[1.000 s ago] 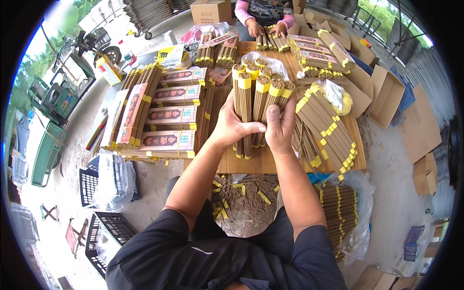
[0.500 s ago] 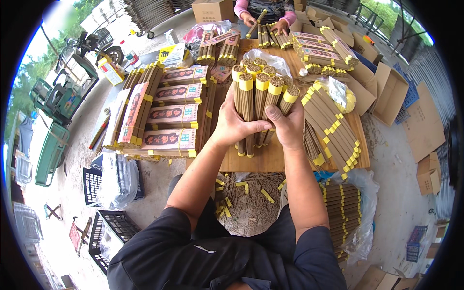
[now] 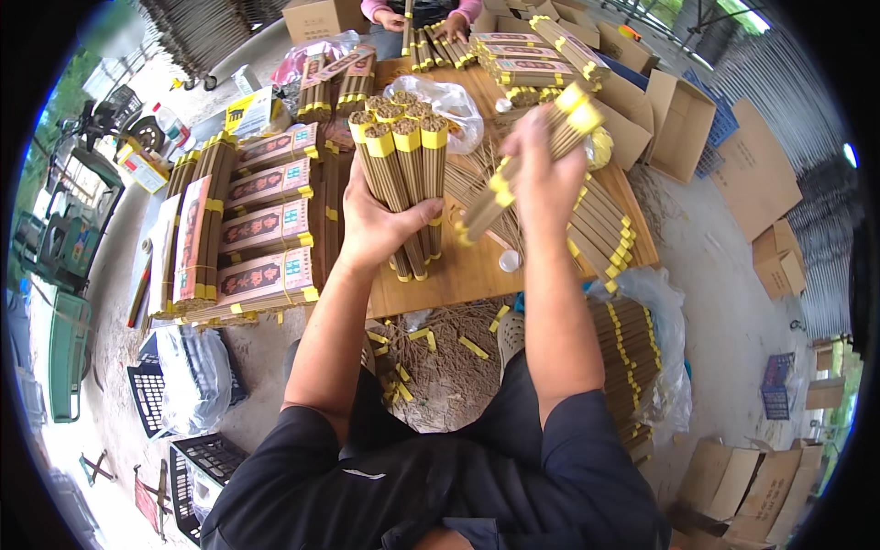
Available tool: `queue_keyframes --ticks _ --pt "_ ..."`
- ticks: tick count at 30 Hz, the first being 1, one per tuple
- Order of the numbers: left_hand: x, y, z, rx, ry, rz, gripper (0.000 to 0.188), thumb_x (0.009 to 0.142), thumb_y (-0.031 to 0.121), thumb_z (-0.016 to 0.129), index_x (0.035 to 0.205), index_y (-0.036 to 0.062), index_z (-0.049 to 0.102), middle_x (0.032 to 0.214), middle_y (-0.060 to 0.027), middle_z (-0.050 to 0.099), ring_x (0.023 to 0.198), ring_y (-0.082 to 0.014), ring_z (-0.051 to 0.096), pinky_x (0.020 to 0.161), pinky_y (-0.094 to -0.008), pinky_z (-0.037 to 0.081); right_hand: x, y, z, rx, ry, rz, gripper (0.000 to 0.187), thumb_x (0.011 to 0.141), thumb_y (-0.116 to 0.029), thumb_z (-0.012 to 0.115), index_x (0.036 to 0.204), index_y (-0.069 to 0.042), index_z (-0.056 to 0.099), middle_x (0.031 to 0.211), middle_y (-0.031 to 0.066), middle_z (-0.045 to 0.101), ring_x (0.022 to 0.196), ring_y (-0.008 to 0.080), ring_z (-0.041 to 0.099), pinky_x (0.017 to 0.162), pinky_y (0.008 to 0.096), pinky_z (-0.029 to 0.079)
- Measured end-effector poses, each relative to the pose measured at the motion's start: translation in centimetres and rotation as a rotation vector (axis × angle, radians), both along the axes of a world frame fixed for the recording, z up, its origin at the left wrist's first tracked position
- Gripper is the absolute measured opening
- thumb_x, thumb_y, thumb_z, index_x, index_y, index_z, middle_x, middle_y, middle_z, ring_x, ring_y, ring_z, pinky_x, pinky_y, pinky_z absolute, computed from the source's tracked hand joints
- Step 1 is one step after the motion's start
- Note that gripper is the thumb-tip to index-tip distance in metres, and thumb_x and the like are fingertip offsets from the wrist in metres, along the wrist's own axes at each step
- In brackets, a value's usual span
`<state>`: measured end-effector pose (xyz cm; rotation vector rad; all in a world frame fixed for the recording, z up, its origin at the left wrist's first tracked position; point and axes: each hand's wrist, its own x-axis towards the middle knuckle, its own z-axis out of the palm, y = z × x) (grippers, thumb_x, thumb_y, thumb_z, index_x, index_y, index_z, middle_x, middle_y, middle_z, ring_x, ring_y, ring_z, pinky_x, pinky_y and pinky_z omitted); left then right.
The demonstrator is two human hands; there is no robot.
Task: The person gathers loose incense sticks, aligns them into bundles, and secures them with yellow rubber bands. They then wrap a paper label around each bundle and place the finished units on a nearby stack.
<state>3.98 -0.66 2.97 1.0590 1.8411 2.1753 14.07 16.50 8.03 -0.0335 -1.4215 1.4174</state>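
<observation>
My left hand is wrapped round a cluster of incense stick bundles with yellow paper bands, standing upright on the wooden table. To the right, my right hand grips incense bundles, tilted and smeared by motion; I cannot tell how many. Just beyond that hand, a slanting row of yellow-banded bundles lies at the table's right edge. Loose incense sticks lie between my hands. Left of the cluster are stacked incense packs with pink labels.
Across the table a co-worker's hands handle more bundles. Labelled packs lie at the far right, near open cardboard boxes. A plastic bag and a white cap lie on the table. Black crates stand at lower left.
My right hand has left the cluster and moved right, now holding tilted bundles. The cluster in my left hand has fewer bundles. The whole view has shifted, moving the table left.
</observation>
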Motion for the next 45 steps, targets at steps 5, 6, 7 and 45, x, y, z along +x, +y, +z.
queue_keyframes --ticks 5,6,7,45 --pt "-0.2 -0.1 -0.3 0.010 0.005 -0.036 0.081 0.068 0.012 0.091 0.136 0.0022 0.049 0.117 -0.0078 0.069 0.106 -0.0185 0.067 0.098 -0.0360 0.053 -0.8 8.2 4.3 0.435 -0.611 -0.650 0.058 0.096 -0.057 0.064 0.101 0.000 0.059 0.084 0.0187 0.072 0.080 0.0363 0.074 0.073 0.0477 0.057" --pt "-0.1 0.1 -0.1 -0.001 0.011 -0.041 0.081 0.068 0.012 0.091 0.136 0.0021 0.049 0.117 -0.0079 0.069 0.106 -0.0187 0.067 0.099 -0.0360 0.053 -2.0 11.2 2.8 0.487 -0.798 -0.587 0.058 0.097 -0.058 0.063 0.108 -0.001 0.057 0.086 0.0195 0.072 0.082 0.0372 0.073 0.072 0.0485 0.056" --pt "0.0 0.1 0.0 -0.015 0.017 -0.038 0.081 0.068 0.013 0.091 0.136 0.0020 0.049 0.117 -0.0079 0.069 0.106 -0.0188 0.067 0.099 -0.0359 0.053 -3.2 13.2 1.1 0.621 -0.982 -0.625 0.058 0.096 -0.057 0.063 0.112 -0.002 0.056 0.088 0.0200 0.073 0.084 0.0375 0.073 0.072 0.0490 0.056" --pt "-2.5 0.3 -2.9 0.056 0.062 -0.033 0.051 0.081 0.005 0.080 0.126 -0.0064 0.059 0.113 -0.0178 0.067 0.103 -0.0282 0.067 0.099 -0.0445 0.054 41.4 16.4 -41.4 -1.096 -1.889 -1.152 0.065 0.090 -0.034 0.073 0.137 0.004 0.050 0.143 0.0254 0.046 0.132 0.0394 0.051 0.101 0.0522 0.053"
